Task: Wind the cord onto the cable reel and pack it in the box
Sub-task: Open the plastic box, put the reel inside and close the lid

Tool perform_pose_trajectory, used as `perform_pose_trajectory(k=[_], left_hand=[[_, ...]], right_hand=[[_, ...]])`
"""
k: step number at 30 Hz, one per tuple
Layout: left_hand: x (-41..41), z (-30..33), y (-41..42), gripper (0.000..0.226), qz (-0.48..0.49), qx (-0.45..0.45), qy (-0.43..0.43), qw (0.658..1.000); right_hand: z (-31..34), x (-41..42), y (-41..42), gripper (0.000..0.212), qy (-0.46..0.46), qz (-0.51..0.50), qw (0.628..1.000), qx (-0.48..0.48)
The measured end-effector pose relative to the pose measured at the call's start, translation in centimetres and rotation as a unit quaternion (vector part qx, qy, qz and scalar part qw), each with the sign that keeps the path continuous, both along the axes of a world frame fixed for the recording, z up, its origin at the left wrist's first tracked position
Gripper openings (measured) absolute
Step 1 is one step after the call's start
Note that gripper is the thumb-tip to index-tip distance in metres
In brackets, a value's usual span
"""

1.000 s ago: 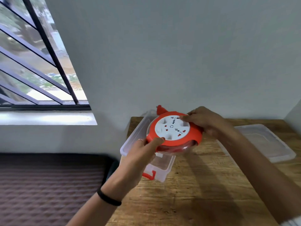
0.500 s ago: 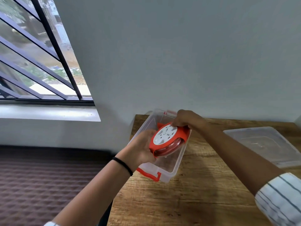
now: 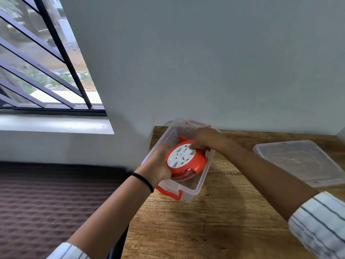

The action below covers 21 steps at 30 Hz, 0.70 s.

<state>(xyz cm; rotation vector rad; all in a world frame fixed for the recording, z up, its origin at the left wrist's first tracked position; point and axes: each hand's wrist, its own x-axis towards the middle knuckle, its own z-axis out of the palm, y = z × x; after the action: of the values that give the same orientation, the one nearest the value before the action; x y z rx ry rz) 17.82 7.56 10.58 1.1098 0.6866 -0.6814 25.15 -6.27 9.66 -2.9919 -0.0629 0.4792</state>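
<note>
Near the frame's centre, both hands, left hand (image 3: 158, 163) and right hand (image 3: 202, 138), grip the cable reel (image 3: 185, 159) inside the box (image 3: 200, 182); next, release it flat.

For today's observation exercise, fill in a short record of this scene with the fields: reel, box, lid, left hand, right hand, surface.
reel: orange cable reel with white socket face, tilted, partly inside the box
box: clear plastic box, orange latches, open
lid: clear lid, flat on the table, right of the box
left hand: left hand grips the reel's near edge
right hand: right hand holds its far edge
surface: wooden table
</note>
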Motion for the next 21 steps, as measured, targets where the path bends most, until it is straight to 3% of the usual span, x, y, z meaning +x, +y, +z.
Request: perform_pose_trajectory(k=[5,9,12,14,16,18,21], left_hand=[[-0.1,-0.1,-0.1,0.037,-0.006,0.044,-0.046,0.998],[-0.6,0.3,-0.8,0.028,-0.073,0.038,-0.157,0.984],[-0.5,1.2,-2.0,0.028,-0.086,0.067,-0.209,0.972],[-0.7,2.1,-3.5,0.036,-0.101,0.096,-0.247,0.959],[-1.1,2.8,-5.7,0.028,-0.104,0.116,-0.278,0.948],[-1.6,3.4,-8.3,0.033,-0.122,0.116,-0.295,0.940],[-2.1,3.5,-12.4,0.011,-0.168,0.118,-0.311,0.928]], right_hand=[[-0.7,-0.6,-0.3,0.046,-0.043,0.037,0.998,0.005],[0.1,-1.6,-1.2,0.028,-0.078,0.002,0.991,0.111],[1.1,-2.6,-2.6,0.029,-0.120,-0.007,0.973,0.196],[1.3,-3.6,-4.1,0.029,-0.160,-0.018,0.961,0.224],[1.1,-4.7,-6.1,0.026,-0.198,-0.032,0.950,0.239],[0.6,-6.0,-8.3,0.023,-0.219,-0.065,0.938,0.259],[-0.4,-8.0,-11.8,0.013,-0.221,-0.108,0.925,0.288]])
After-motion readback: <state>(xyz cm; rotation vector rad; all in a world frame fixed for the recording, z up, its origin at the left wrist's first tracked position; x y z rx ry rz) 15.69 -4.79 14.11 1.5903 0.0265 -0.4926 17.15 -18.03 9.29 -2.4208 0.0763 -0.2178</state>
